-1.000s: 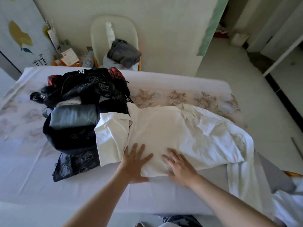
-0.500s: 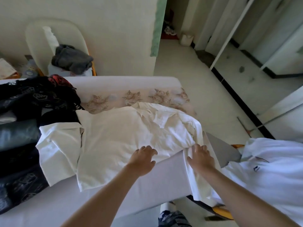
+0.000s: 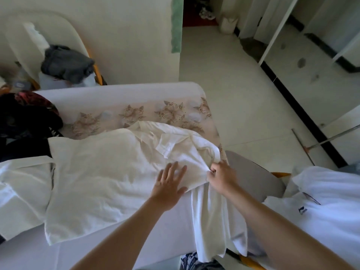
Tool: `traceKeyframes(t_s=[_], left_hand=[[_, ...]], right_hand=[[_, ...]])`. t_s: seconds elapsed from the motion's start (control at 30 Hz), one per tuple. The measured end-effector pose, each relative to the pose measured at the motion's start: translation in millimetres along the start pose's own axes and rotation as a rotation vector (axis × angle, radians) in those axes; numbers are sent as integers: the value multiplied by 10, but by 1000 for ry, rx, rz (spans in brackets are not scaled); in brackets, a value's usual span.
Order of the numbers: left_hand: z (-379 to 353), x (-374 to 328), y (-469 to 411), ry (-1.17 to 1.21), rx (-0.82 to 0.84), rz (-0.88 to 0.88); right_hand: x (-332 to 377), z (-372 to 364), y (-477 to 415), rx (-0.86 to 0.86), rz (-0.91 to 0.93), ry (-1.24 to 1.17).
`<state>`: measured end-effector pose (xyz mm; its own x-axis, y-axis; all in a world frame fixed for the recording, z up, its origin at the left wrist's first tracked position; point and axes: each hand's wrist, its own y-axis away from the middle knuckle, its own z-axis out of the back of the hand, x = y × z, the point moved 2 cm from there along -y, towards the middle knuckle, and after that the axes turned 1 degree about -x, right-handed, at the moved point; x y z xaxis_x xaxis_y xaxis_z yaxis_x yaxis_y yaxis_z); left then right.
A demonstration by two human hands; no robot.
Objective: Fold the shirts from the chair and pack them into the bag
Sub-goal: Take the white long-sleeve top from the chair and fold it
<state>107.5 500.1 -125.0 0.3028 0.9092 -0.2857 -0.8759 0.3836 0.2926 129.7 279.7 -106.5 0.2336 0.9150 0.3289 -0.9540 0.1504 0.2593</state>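
A: Biggest thing first?
B: The bed (image 3: 124, 94). White sheet with a floral band, fills the left and middle.
A: Task item?
B: White shirt (image 3: 101, 172), spread flat across the bed's near half. Its right end is bunched at the bed's right edge, and one part hangs down off that edge.
A: Next?
B: Grey-seat chair (image 3: 251, 172) just beside the bed on the right. A second white shirt (image 3: 331, 211) with a small dark logo is draped on its right side.
A: The bag?
B: Black bag (image 3: 25, 117) on the bed at far left, touching the spread shirt's left end. It's blurred, so I can't tell what's inside.
A: Background?
B: Cream chair (image 3: 48, 22) behind the bed, with a grey garment (image 3: 66, 63) heaped on it.
A: Hands?
B: Left hand (image 3: 169, 186) lies flat on the shirt near its right end, fingers spread, gripping nothing. Right hand (image 3: 222, 178) is curled, pinching a fold of the shirt's cloth at the bed's right edge.
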Motion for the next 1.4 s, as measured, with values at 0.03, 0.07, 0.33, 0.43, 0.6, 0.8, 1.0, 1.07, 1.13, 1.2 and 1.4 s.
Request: traceKeyframes(t_s=[0.03,0.07,0.33,0.43,0.6,0.8,1.0,1.07,1.13,1.2,1.4], left_hand=[[-33,50,-6,-8,34,-1],[-56,95,-14,-16,65,-9],[391,247,-365,135,-354,112],[540,411,-492,84,-365,229],[688,643,-821,-15,-86,407],[1046,667,-1190,525,-345,308],[991,592,-1233,230,-521,223],[748,569,-1237,159,-262,243],[537,522,-1263,74,-52,279],[491,382,-1309,44,-97,289],[663,-423,-1555,85,-299,-192]], right_hand=[[-49,19,-38,67,33,90],[-75,34,-75,145,60,172],[540,121,-592,-98,509,260],[918,4,-834,-93,691,315],[1237,-100,-1153,-55,676,279],[1298,251,-1609,-70,44,-284],[882,348,-1772,-61,17,-248],[655,308,-1640,-18,43,-42],[416,277,-1456,36,27,95],[215,261,-1256,24,60,221],[-87,243,-1042,51,80,305]])
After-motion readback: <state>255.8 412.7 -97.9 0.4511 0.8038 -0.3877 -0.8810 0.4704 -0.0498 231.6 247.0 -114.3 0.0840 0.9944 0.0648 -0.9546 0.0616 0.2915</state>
